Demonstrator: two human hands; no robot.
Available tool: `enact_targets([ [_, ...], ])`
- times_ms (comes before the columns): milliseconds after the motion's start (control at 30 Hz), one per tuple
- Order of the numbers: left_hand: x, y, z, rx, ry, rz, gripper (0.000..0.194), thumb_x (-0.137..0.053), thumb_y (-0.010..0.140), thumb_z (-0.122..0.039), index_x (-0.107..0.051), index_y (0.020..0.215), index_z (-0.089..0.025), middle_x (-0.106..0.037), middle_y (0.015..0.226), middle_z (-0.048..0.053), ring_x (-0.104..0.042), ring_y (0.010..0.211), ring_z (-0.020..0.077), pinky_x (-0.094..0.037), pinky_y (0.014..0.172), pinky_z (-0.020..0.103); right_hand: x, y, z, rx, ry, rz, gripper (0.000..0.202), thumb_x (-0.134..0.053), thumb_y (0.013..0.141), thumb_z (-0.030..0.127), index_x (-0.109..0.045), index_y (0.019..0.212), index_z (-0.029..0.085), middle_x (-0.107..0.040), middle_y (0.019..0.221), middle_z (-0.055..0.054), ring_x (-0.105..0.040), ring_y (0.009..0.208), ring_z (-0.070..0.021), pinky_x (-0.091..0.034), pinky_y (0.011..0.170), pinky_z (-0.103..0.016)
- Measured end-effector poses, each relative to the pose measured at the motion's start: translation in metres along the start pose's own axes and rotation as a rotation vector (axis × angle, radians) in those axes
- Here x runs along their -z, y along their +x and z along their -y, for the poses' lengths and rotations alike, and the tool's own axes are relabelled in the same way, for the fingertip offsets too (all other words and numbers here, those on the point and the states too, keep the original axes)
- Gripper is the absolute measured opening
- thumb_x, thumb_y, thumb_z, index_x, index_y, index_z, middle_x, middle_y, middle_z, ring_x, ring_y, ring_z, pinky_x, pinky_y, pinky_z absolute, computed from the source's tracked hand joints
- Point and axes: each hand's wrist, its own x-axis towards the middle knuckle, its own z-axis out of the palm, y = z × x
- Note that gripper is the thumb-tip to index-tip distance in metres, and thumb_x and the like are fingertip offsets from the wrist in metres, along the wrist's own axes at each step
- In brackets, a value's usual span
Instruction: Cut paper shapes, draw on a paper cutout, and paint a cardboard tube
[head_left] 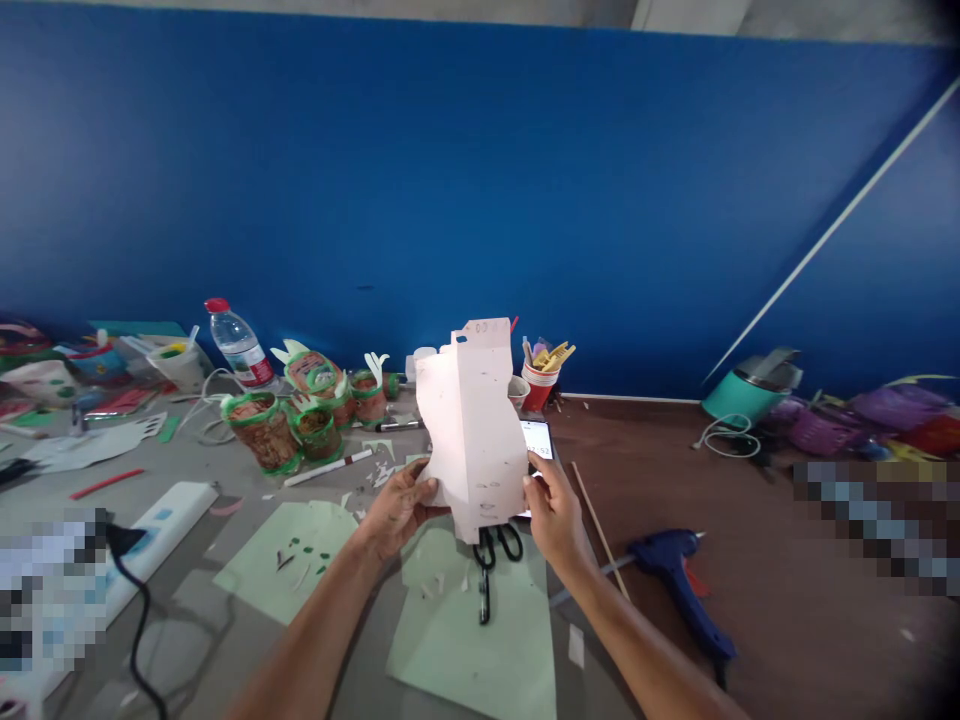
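Upright before me is a white cut-out card (480, 430), creased down its length, with wavy side edges and small pencil marks near its top and bottom. My left hand (401, 508) pinches the lower left edge. On the right edge, my right hand (553, 508) grips the card between thumb and fingers. Just below it, black-handled scissors (486, 555) lie with their blades hidden, and a black pen (484, 598) rests beside them on a pale green sheet (480, 655). A lit phone (538, 440) shows partly behind the card.
Left stand small green-rimmed brown pots (262, 435), a water bottle (238, 345) and a white power strip (161, 540). A red-and-white cup (538, 385) of wooden sticks is behind. To the right lie a blue glue gun (679, 580), a thin stick (592, 510) and a teal container (742, 392).
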Motion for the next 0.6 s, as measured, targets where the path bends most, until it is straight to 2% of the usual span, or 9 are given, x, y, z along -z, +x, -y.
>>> enact_targets([
  [67, 0.003, 0.001, -0.002, -0.061, -0.044, -0.052, 0.033, -0.08, 0.064, -0.018, -0.065, 0.093, -0.016, -0.072, 0.086, 0.004, -0.067, 0.074, 0.0183, -0.058, 0.074, 0.038, -0.001, -0.001, 0.001, 0.01, 0.003, -0.009, 0.036, -0.045, 0.087, 0.026, -0.053, 0.122, 0.018, -0.06, 0.098, -0.008, -0.059, 0.071, -0.0165, -0.051, 0.068, -0.033],
  [167, 0.007, 0.003, -0.008, -0.201, -0.138, -0.155, 0.032, -0.08, 0.064, -0.016, -0.063, 0.09, -0.019, -0.072, 0.084, -0.001, -0.067, 0.074, 0.0164, -0.058, 0.075, 0.041, -0.001, -0.003, 0.006, 0.011, -0.099, 0.034, 0.035, -0.044, 0.088, 0.027, -0.053, 0.121, 0.016, -0.062, 0.096, -0.009, -0.06, 0.073, -0.0176, -0.05, 0.067, -0.031],
  [200, 0.008, 0.004, -0.01, -0.234, -0.163, -0.179, 0.032, -0.079, 0.064, -0.015, -0.062, 0.09, -0.02, -0.072, 0.086, -0.002, -0.067, 0.075, 0.0164, -0.058, 0.075, 0.041, -0.001, -0.004, 0.009, 0.014, -0.166, 0.108, 0.033, -0.044, 0.088, 0.026, -0.055, 0.118, 0.016, -0.063, 0.096, -0.009, -0.061, 0.075, -0.0188, -0.049, 0.067, -0.031],
  [267, 0.01, 0.004, -0.013, -0.272, -0.196, -0.205, 0.031, -0.078, 0.065, -0.013, -0.062, 0.09, -0.021, -0.072, 0.088, -0.002, -0.067, 0.078, 0.0168, -0.058, 0.076, 0.042, 0.0, -0.007, 0.018, 0.03, -0.34, 0.337, 0.028, -0.046, 0.088, 0.026, -0.06, 0.111, 0.017, -0.066, 0.097, -0.01, -0.063, 0.08, -0.0212, -0.048, 0.071, -0.031],
  [367, 0.01, 0.005, -0.011, -0.272, -0.194, -0.197, 0.029, -0.077, 0.066, -0.013, -0.062, 0.09, -0.021, -0.072, 0.087, -0.002, -0.068, 0.078, 0.0172, -0.058, 0.078, 0.042, 0.001, -0.01, 0.035, 0.054, -0.671, 0.615, 0.022, -0.052, 0.087, 0.028, -0.066, 0.099, 0.017, -0.069, 0.096, -0.011, -0.064, 0.087, -0.0266, -0.045, 0.078, -0.036],
  [467, 0.008, 0.006, -0.006, -0.249, -0.172, -0.166, 0.031, -0.078, 0.065, -0.014, -0.061, 0.091, -0.02, -0.072, 0.087, -0.001, -0.068, 0.077, 0.0175, -0.057, 0.079, 0.043, 0.002, -0.011, 0.049, 0.031, -0.854, 0.718, 0.026, -0.055, 0.086, 0.037, -0.066, 0.099, 0.016, -0.07, 0.094, -0.012, -0.064, 0.088, -0.0288, -0.042, 0.078, -0.037],
  [600, 0.006, 0.006, -0.002, -0.245, -0.178, -0.146, 0.032, -0.078, 0.066, -0.016, -0.061, 0.092, -0.02, -0.072, 0.087, -0.001, -0.068, 0.078, 0.0168, -0.056, 0.081, 0.044, 0.002, -0.011, 0.055, 0.011, -0.89, 0.762, 0.03, -0.056, 0.085, 0.041, -0.065, 0.1, 0.017, -0.07, 0.095, -0.012, -0.065, 0.089, -0.0291, -0.041, 0.078, -0.037],
])
